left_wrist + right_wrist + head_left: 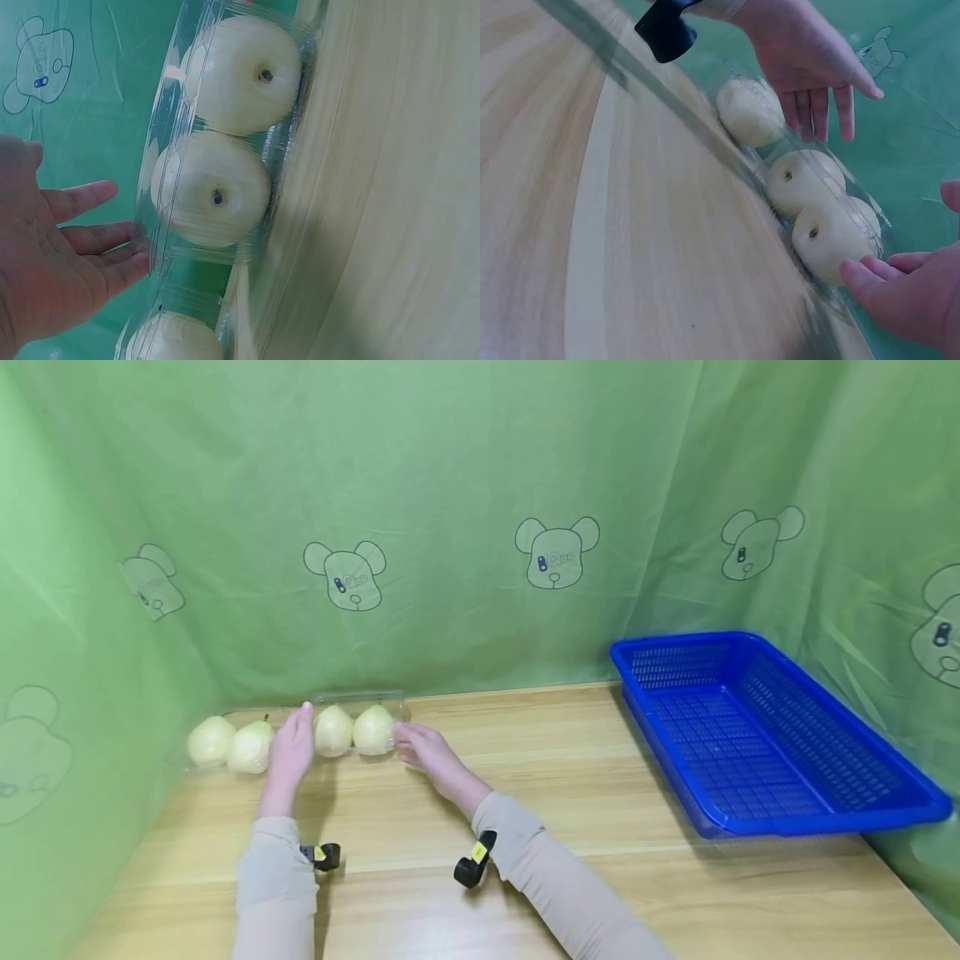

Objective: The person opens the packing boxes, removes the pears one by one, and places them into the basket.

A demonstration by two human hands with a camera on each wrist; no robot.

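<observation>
Two clear plastic boxes of pale yellow pears stand end to end along the back of the table. My left hand (291,748) is between them, its fingers straight and touching the left end of the right-hand box (360,697). At that box's other end, the extended fingertips of my right hand (437,757) touch the plastic. Two pears (210,189) sit under its lid, as the left wrist view shows. The left-hand box (197,767) also shows two pears (211,742), and my left hand partly covers its right end.
A blue plastic basket (675,781) with mesh walls stands at the right of the wooden table (540,760). Green curtains (450,460) printed with bear faces hang at the back and on both sides, close behind the boxes.
</observation>
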